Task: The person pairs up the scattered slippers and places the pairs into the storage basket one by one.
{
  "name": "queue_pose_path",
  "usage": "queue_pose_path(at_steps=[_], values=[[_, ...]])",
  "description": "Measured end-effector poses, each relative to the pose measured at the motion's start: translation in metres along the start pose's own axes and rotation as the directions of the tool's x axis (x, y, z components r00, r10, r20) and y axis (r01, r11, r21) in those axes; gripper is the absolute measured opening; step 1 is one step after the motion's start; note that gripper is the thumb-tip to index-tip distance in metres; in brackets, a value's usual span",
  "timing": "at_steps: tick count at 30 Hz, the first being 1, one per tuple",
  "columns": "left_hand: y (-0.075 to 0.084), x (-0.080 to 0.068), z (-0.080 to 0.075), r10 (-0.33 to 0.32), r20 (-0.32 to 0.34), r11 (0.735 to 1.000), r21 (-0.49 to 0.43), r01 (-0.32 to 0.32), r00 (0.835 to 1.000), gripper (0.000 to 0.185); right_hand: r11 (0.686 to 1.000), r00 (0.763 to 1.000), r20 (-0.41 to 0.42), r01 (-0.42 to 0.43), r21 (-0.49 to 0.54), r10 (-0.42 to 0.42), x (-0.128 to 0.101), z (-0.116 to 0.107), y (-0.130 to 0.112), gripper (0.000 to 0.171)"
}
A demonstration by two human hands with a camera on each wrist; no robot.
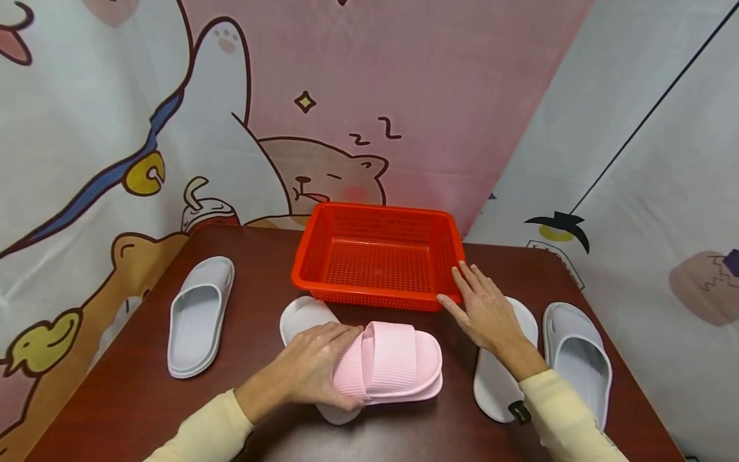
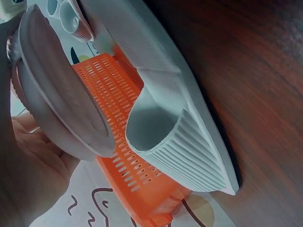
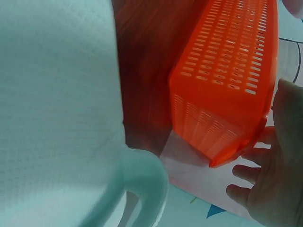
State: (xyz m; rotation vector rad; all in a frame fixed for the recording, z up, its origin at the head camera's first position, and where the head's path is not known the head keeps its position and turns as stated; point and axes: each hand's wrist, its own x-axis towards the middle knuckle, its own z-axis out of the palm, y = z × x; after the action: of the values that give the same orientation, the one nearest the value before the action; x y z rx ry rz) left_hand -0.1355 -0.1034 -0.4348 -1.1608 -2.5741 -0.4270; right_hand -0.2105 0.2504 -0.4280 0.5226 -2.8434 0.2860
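Observation:
A pair of pink slippers [image 1: 395, 359], stacked one on the other, is held by my left hand [image 1: 314, 362]. In the left wrist view the slippers [image 2: 61, 90] hang above the table, soles showing. Below them lies a white slipper [image 1: 305, 314] with a ribbed strap, partly hidden by the hand. My right hand [image 1: 491, 314] rests its fairly straight fingers at the right front corner of a red perforated basket [image 1: 375, 297]. Nothing lies inside the basket. Under the right wrist is another white slipper [image 1: 493, 388], partly covered by the arm.
A light grey clog [image 1: 199, 321] lies near the left edge of the brown table [image 1: 138, 398]. Another grey clog [image 1: 580, 366] sits by the right edge, beside the right forearm. A cartoon-printed cloth [image 1: 375, 77] hangs behind the table.

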Motion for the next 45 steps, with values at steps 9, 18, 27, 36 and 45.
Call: queue_pose_path(at_steps=[9, 18, 27, 36, 45], values=[[-0.001, 0.001, 0.001, -0.017, 0.008, 1.000, 0.005, 0.017, 1.000, 0.111, 0.998, 0.998, 0.035, -0.059, 0.005, 0.058, -0.001, 0.004, 0.005, 0.085], [-0.005, 0.003, -0.001, -0.015, -0.020, 1.000, 0.024, 0.015, 1.000, 0.109, 0.996, 0.996, 0.041, -0.083, 0.010, 0.083, 0.000, 0.004, 0.006, 0.088], [-0.012, 0.016, -0.012, -0.005, -0.058, 0.999, 0.052, 0.008, 0.998, 0.106, 0.996, 0.995, 0.043, -0.089, 0.013, 0.088, 0.001, 0.003, 0.007, 0.088], [-0.017, 0.027, -0.022, 0.001, -0.114, 0.999, 0.048, 0.004, 0.993, 0.104, 0.997, 0.996, 0.031, -0.083, 0.006, 0.082, 0.001, 0.004, 0.006, 0.086], [-0.021, 0.045, -0.033, -0.005, -0.112, 1.000, 0.023, 0.008, 0.994, 0.096, 0.997, 0.996, 0.037, -0.078, 0.003, 0.078, 0.001, 0.005, 0.007, 0.085]])
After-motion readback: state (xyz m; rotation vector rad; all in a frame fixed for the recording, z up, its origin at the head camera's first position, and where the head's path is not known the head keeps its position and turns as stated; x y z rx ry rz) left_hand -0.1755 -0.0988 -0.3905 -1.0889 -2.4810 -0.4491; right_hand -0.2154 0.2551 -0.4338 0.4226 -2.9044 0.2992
